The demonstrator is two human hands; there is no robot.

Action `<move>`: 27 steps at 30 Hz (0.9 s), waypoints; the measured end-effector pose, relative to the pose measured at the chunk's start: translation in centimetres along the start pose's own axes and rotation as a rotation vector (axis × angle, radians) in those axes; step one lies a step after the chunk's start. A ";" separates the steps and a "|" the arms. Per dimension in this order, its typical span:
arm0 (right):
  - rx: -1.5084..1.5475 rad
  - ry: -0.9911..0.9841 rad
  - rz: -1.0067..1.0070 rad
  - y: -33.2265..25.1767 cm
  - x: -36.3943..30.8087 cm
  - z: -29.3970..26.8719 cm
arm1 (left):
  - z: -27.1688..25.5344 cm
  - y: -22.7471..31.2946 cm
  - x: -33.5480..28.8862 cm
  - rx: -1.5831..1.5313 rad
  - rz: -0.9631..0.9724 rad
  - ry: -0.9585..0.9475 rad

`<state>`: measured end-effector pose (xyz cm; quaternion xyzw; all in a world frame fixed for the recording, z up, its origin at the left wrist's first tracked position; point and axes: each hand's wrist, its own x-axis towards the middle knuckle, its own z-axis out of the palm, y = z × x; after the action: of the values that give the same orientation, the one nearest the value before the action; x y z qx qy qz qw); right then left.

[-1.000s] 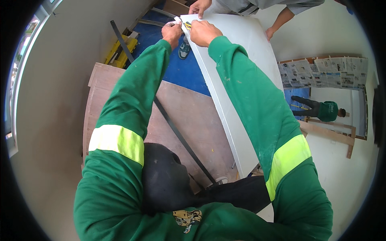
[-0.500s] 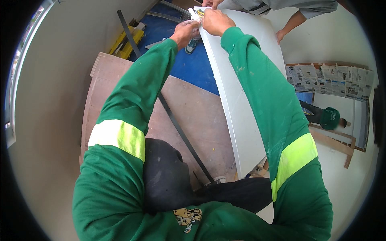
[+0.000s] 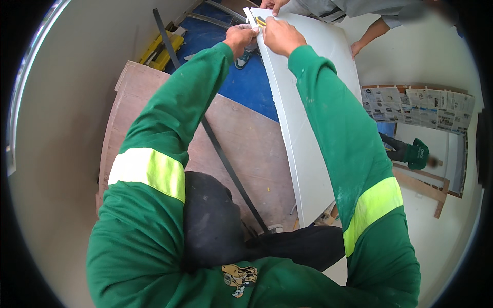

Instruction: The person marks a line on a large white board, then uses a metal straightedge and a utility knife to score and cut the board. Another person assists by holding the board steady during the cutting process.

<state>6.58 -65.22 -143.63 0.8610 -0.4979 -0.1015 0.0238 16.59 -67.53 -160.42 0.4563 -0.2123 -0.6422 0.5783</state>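
Note:
A large white board [image 3: 303, 118] stretches from the far end, where my hands are, back toward my knees. My right hand [image 3: 281, 36] is closed round a yellow-and-black utility knife [image 3: 261, 22] at the board's far left corner; its blade cannot be made out. Just left of it, my left hand [image 3: 240, 40] pinches the long left edge of the board, its fingertips close to the knife. Across the board another person's hand [image 3: 275, 6] rests on the far edge, and that person's other hand [image 3: 355, 49] supports the right side.
A dark metal bar [image 3: 226, 161] slants across the pinkish wooden sheet [image 3: 149, 97] at my left. Beyond lie a yellow toolbox [image 3: 163, 50] and blue floor covering [image 3: 241, 87]. Newspaper-covered panels [image 3: 418, 105] and another person in green [image 3: 417, 154] are at the right.
My hands have shifted slightly right and down in the picture, staying at the board's far corner. The white piece sticking up beside the knife shows less now. The view has tilted slightly.

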 end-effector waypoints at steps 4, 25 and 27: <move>-0.016 -0.028 0.021 0.0 1.8 -0.5 | 0.1 0.3 -0.4 0.081 -0.059 -0.062; 0.105 -0.126 0.117 -0.9 -10.6 1.9 | -0.8 -1.1 -3.8 0.085 -0.033 0.059; 0.114 -0.145 0.140 -1.3 -11.3 1.4 | -1.2 -1.0 -4.4 0.007 -0.066 -0.009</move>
<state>1.96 -54.74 -143.45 0.8145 -0.5620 -0.1334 -0.0543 16.68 -62.86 -160.27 0.4621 -0.2022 -0.6622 0.5540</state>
